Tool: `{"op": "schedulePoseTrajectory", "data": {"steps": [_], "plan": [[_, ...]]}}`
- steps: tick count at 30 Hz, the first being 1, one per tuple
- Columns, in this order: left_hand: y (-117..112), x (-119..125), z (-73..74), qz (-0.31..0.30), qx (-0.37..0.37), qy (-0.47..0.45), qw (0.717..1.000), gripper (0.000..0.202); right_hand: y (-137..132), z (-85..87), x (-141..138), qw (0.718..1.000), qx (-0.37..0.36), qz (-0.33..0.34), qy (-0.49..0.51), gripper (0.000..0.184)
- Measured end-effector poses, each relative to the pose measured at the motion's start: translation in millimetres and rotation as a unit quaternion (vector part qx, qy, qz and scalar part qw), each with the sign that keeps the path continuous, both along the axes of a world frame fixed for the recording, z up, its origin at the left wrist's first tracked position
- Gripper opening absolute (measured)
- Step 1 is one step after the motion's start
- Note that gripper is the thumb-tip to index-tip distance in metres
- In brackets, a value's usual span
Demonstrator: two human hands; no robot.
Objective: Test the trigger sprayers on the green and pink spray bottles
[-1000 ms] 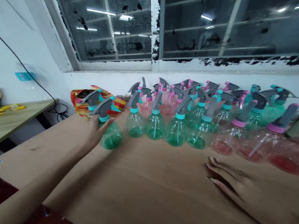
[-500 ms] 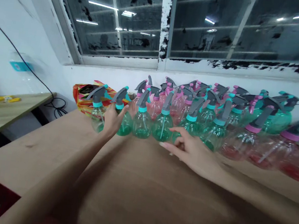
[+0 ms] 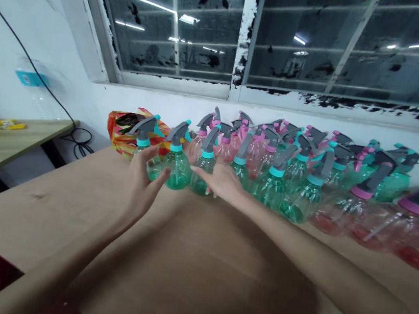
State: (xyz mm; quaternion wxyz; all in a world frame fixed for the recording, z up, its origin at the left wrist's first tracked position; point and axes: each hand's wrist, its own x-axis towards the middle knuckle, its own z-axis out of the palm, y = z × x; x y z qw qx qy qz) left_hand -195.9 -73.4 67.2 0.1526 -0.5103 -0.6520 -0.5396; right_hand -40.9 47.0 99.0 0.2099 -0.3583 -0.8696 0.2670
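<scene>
Green spray bottles with grey trigger heads and turquoise collars stand in a row on the table. My left hand (image 3: 141,184) is beside the leftmost green spray bottle (image 3: 153,169), thumb and fingers apart, partly covering it. To its right stands another green spray bottle (image 3: 177,171), upright between my hands. My right hand (image 3: 223,182) is at the third spray bottle (image 3: 200,180), its thumb stretched across the front and its other fingers partly hidden. Whether it touches that bottle I cannot tell. Behind this hand, a fourth spray bottle (image 3: 240,170) is partly covered.
Pink spray bottles (image 3: 359,218) stand at the right, with more pink and green ones crowded behind. A red and yellow bag (image 3: 117,137) lies at the row's left end. Behind is a window (image 3: 237,91); a side table (image 3: 41,142) and black cable (image 3: 82,144) are at the left.
My left hand has come away from the second bottle and moved left to the leftmost one, opening. My right hand has moved left to the third bottle. The view has shifted slightly.
</scene>
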Motion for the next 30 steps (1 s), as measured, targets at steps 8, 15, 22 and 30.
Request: {"op": "schedulePoseTrajectory", "data": {"steps": [8, 15, 22, 30], "plan": [[-37, 36, 15.6, -0.068, -0.072, -0.087, 0.991, 0.034, -13, -1.6, 2, 0.991, 0.107, -0.060, -0.045, 0.080], [-15, 58, 22.9, -0.208, -0.173, -0.153, 0.950, 0.067, -58, -0.7, 35, 0.978, 0.187, -0.025, -0.091, 0.064], [-23, 110, 49.4, -0.202, -0.199, -0.152, 0.947, 0.057, -95, -8.4, 75, 0.958, 0.271, 0.026, -0.087, 0.070], [-16, 143, 37.3, -0.215, -0.172, -0.130, 0.953, 0.028, -96, -23.4, 124, 0.950, 0.309, 0.023, -0.043, 0.080]]}}
